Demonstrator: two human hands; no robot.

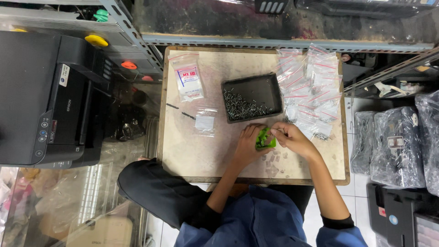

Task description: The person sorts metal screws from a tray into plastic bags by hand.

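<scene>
We've got both hands down at the near edge of the small wooden table point(183, 155), bunched around a little green thing point(264, 138). Our left hand point(249, 145) curls its fingers over it from the side, and our right hand point(292, 139) pinches at its top with fingertips closed tight. Just behind sits a dark tray point(272, 89) with a heap of small screws point(242, 109). A pile of clear zip bags point(313, 87) lies to the right, a printer point(45, 98) off left.

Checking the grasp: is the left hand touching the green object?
Touching. The head view shows the left hand wrapped around the green object, its fingers overlapping the object's left edge.
</scene>
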